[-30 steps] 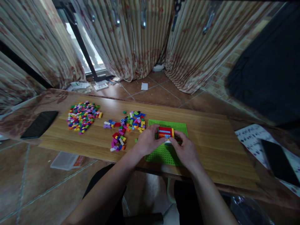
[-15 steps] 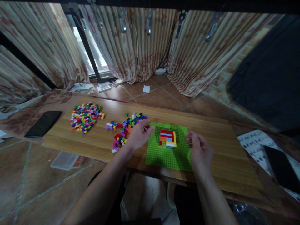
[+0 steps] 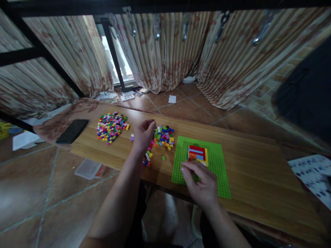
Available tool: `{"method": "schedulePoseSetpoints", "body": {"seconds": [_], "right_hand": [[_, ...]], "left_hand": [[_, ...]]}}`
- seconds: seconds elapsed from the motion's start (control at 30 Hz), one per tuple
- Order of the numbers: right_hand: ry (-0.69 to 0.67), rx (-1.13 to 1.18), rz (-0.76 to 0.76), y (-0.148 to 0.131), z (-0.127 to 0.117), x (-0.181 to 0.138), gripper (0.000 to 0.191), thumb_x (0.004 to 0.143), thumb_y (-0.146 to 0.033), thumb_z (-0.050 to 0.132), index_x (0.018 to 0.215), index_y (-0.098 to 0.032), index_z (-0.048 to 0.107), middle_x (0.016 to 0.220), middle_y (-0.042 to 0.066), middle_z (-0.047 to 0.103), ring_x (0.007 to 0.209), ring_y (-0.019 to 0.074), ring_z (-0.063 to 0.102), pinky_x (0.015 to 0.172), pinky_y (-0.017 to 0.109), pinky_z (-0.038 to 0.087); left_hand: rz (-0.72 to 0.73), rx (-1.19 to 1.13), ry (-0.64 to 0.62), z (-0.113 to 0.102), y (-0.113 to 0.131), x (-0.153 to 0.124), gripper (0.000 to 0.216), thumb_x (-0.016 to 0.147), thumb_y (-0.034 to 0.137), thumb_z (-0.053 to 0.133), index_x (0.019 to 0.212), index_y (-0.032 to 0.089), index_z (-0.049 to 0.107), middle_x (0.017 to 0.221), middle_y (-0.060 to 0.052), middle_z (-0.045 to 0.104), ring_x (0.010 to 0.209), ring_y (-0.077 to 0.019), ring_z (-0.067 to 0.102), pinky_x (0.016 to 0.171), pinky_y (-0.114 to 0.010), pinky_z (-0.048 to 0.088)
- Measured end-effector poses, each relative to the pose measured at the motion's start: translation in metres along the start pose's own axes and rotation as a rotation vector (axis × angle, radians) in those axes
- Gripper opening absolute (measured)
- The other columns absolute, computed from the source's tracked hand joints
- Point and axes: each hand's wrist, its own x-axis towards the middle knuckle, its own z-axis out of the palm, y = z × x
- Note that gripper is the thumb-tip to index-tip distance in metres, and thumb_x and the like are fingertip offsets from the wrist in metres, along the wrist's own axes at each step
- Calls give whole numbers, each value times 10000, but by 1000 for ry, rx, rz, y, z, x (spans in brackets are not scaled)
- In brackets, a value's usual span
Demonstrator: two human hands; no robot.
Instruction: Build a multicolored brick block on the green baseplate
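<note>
A green studded baseplate (image 3: pixel 218 165) lies on the wooden board (image 3: pixel 245 158). On it stands a small block of red, blue, orange and yellow bricks (image 3: pixel 198 154). My right hand (image 3: pixel 200 181) rests on the plate's near half, fingers loosely curled, just in front of the block. My left hand (image 3: pixel 142 133) hovers over a scatter of loose coloured bricks (image 3: pixel 162 136), fingers bent as in a pinch; what they hold, if anything, is hidden. A bigger heap of small bricks (image 3: pixel 111 126) lies further left.
A black phone (image 3: pixel 72 131) lies at the board's left end. A clear plastic box (image 3: pixel 89 169) sits on the tiled floor below. Patterned paper (image 3: pixel 311 174) lies at the right. Striped curtains (image 3: pixel 165 51) hang behind, with papers on the floor.
Both hands left the brick block. My left hand moved left to the loose bricks, my right hand drew back onto the plate's near half. The view shifted left.
</note>
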Motion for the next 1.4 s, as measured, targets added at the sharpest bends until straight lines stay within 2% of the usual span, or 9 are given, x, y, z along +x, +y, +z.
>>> {"method": "schedulePoseSetpoints", "body": {"seconds": [0.13, 0.33, 0.5, 0.63, 0.77, 0.87, 1.13, 1.27, 1.4], "right_hand": [[-240, -53, -95, -8, 30, -6, 172, 898, -232, 577, 1027, -214, 689, 940, 56, 707, 878, 190, 646, 797, 333, 527], [-419, -141, -250, -25, 70, -11, 276, 922, -228, 518, 1163, -202, 650, 1230, 99, 634, 1108, 251, 556, 953, 424, 474], [-584, -188, -333, -38, 98, -9, 432, 910, -253, 544, 1340, -220, 520, 1507, 96, 425, 1440, 304, 250, 1139, 575, 250], [-645, -232, -343, -39, 116, -6, 515, 907, -283, 569, 1403, -220, 446, 1564, 95, 337, 1482, 334, 125, 1148, 654, 145], [-610, -290, -254, -30, 120, 4, 545, 928, -364, 535, 1432, -194, 414, 1567, 101, 329, 1486, 328, 116, 1153, 662, 106], [-554, -341, -173, -20, 114, 16, 588, 923, -418, 529, 1443, -172, 409, 1574, 104, 311, 1490, 324, 95, 1160, 652, 77], [-289, -356, -66, -9, 100, 29, 508, 951, -410, 462, 1406, -186, 464, 1569, 124, 310, 1476, 322, 153, 1146, 606, 215], [-96, -365, 36, 4, 102, 25, 571, 941, -425, 474, 1434, -149, 398, 1570, 180, 257, 1461, 364, 159, 1105, 641, 273], [-69, -371, 74, 11, 106, 22, 595, 934, -421, 483, 1444, -137, 369, 1560, 211, 255, 1449, 397, 171, 1082, 670, 278]], "left_hand": [[-41, -187, 99, -14, 11, 4, 223, 698, 294, 693, 846, 128, 673, 644, 23, 594, 453, -32, 429, 443, -165, 315], [-79, -335, 195, -29, 16, 7, 245, 643, 278, 723, 835, 136, 668, 657, 32, 583, 462, -19, 433, 456, -160, 314], [-72, -344, 251, -43, 20, 9, 254, 623, 284, 739, 820, 143, 663, 664, 38, 582, 479, -15, 450, 472, -155, 326], [-92, -344, 248, -54, 22, 9, 270, 615, 290, 745, 829, 146, 664, 670, 37, 582, 484, -16, 457, 480, -154, 335], [-104, -253, 231, -62, 19, 12, 279, 637, 336, 731, 834, 149, 663, 666, 29, 592, 480, -30, 446, 495, -173, 354], [-77, -15, 211, -67, 8, 16, 275, 654, 336, 718, 833, 134, 671, 704, -5, 641, 558, -73, 520, 561, -202, 413], [5, 712, 65, -75, -17, 20, 370, 807, 349, 596, 1087, 121, 674, 1116, -164, 697, 1046, -271, 635, 924, -394, 472], [1, 805, -23, -70, -20, 15, 364, 859, 354, 537, 1110, 124, 663, 1117, -164, 700, 1066, -258, 639, 932, -367, 474], [11, 806, -122, -58, -23, 6, 357, 905, 363, 457, 1049, 118, 672, 1018, -148, 717, 995, -241, 650, 901, -372, 485]]}}
